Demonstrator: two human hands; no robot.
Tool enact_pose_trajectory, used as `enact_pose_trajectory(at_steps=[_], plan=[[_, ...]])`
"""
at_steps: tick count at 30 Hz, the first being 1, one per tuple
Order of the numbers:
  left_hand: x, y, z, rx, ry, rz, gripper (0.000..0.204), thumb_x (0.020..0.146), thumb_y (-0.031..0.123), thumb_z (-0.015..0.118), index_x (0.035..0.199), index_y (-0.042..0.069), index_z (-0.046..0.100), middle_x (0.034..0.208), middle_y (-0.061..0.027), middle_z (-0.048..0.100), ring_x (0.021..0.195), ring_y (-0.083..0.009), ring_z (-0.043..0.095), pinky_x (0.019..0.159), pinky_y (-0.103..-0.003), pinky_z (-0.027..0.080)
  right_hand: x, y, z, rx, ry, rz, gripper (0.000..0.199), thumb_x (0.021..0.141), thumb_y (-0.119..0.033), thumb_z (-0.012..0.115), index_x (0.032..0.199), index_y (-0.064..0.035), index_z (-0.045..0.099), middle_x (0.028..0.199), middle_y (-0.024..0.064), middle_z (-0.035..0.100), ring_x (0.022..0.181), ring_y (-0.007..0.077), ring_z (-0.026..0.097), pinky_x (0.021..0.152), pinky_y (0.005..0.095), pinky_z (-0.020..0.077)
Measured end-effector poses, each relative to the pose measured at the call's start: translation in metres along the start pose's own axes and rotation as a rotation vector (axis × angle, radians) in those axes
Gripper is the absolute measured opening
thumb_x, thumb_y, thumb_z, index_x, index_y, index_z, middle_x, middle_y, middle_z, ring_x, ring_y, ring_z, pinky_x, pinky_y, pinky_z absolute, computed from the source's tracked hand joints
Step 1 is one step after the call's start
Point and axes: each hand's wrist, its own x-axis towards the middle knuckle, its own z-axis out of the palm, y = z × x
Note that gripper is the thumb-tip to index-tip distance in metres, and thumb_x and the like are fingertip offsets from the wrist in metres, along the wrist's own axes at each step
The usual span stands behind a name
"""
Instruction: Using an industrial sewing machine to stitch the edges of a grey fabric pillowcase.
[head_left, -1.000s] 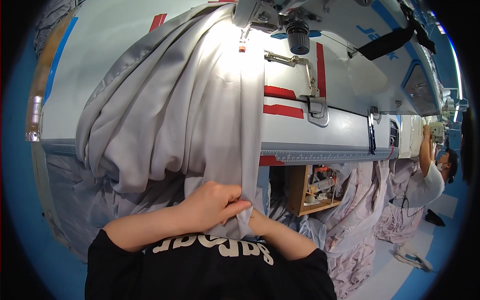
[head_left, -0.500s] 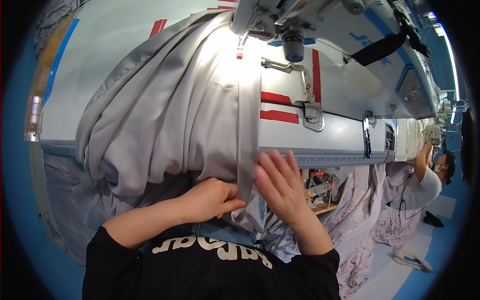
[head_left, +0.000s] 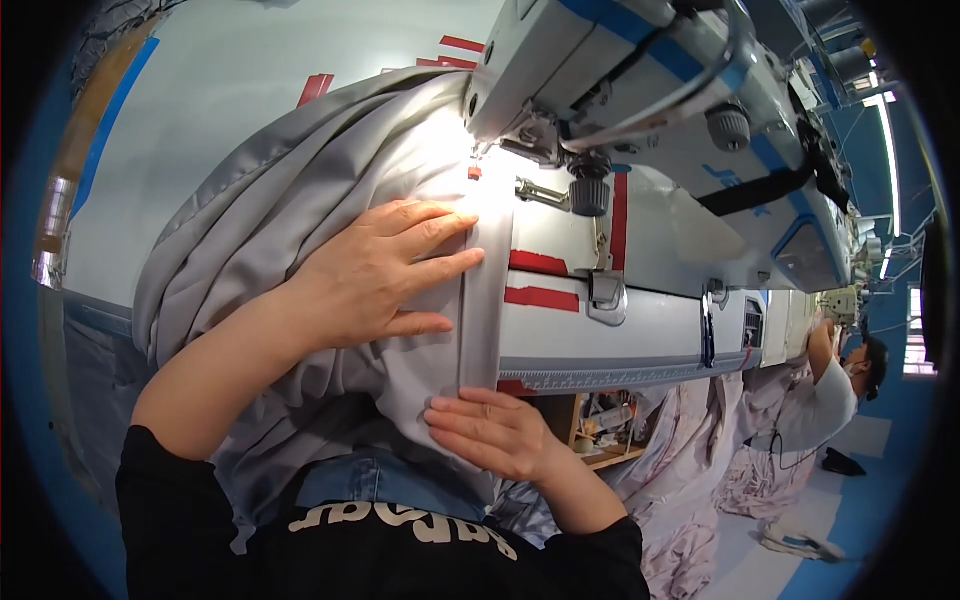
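Grey satiny fabric (head_left: 270,215) lies in folds across the sewing machine table and hangs over its front edge. A folded hem strip (head_left: 481,320) runs along its right side up to the brightly lit needle area of the sewing machine (head_left: 560,110). My left hand (head_left: 385,265) rests flat on the fabric, fingers spread, its fingertips at the hem just in front of the needle. Lower down, at the table's front edge, my right hand (head_left: 490,432) lies over the hem with fingers outstretched; what is beneath its palm is hidden.
Red tape strips (head_left: 540,297) mark the table right of the hem. A ruler strip (head_left: 620,376) follows the front edge. Below stands a wooden shelf (head_left: 612,458) with small items. Far right, another person (head_left: 815,400) sits at a machine, beside heaped pale fabric (head_left: 690,450).
My left hand has let go of the hem's lower end and moved up onto the fabric near the needle. My right hand has come down and left onto the hem. The view has shifted.
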Motion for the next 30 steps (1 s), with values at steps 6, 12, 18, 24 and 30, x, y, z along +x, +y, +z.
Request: enact_pose_trajectory(at_steps=[6, 12, 18, 24, 30], plan=[[0.006, -0.017, 0.003, -0.059, -0.028, 0.014, 0.053, 0.081, 0.033, 0.067, 0.125, 0.007, 0.054, 0.131, -0.0071, 0.051, 0.124, -0.0223, 0.044, 0.105, -0.040, 0.034, 0.002, 0.003, 0.004, -0.026, -0.013, 0.011, 0.014, 0.079, -0.006, 0.065, 0.091, -0.0035, 0.069, 0.101, 0.0104, 0.070, 0.099, 0.0233, 0.067, 0.087, 0.0357, 0.0527], [0.012, -0.027, 0.008, -0.026, -0.002, 0.035, 0.047, 0.080, 0.030, 0.067, 0.121, 0.008, 0.057, 0.128, -0.0070, 0.053, 0.122, -0.0214, 0.045, 0.104, -0.040, 0.034, 0.006, 0.010, 0.002, -0.043, -0.046, 0.015, 0.015, 0.079, -0.006, 0.064, 0.093, -0.0036, 0.069, 0.101, 0.0103, 0.070, 0.098, 0.0226, 0.067, 0.087, 0.0353, 0.0524], [0.015, -0.030, 0.011, -0.008, -0.007, 0.019, 0.048, 0.079, 0.030, 0.067, 0.121, 0.009, 0.057, 0.131, -0.0074, 0.048, 0.121, -0.0253, 0.044, 0.104, -0.041, 0.034, 0.007, 0.011, -0.001, -0.044, -0.035, 0.046, 0.015, 0.080, -0.007, 0.064, 0.094, -0.0047, 0.069, 0.101, 0.0102, 0.070, 0.099, 0.0226, 0.067, 0.087, 0.0349, 0.0523], [0.022, -0.037, 0.012, -0.023, 0.053, 0.017, 0.048, 0.078, 0.029, 0.067, 0.121, 0.009, 0.057, 0.127, -0.0080, 0.049, 0.120, -0.0267, 0.044, 0.105, -0.042, 0.033, 0.012, 0.018, -0.009, -0.029, -0.035, 0.074, 0.014, 0.080, -0.007, 0.064, 0.093, -0.0059, 0.069, 0.101, 0.0100, 0.070, 0.100, 0.0224, 0.067, 0.088, 0.0350, 0.0522], [0.031, -0.046, 0.011, -0.110, 0.021, 0.006, 0.047, 0.076, 0.025, 0.069, 0.119, 0.012, 0.058, 0.125, -0.0053, 0.051, 0.119, -0.0271, 0.044, 0.104, -0.041, 0.035, 0.020, 0.027, -0.018, 0.002, -0.062, 0.132, 0.013, 0.080, -0.006, 0.063, 0.091, -0.0055, 0.068, 0.102, 0.0091, 0.070, 0.101, 0.0229, 0.066, 0.089, 0.0360, 0.0521]])
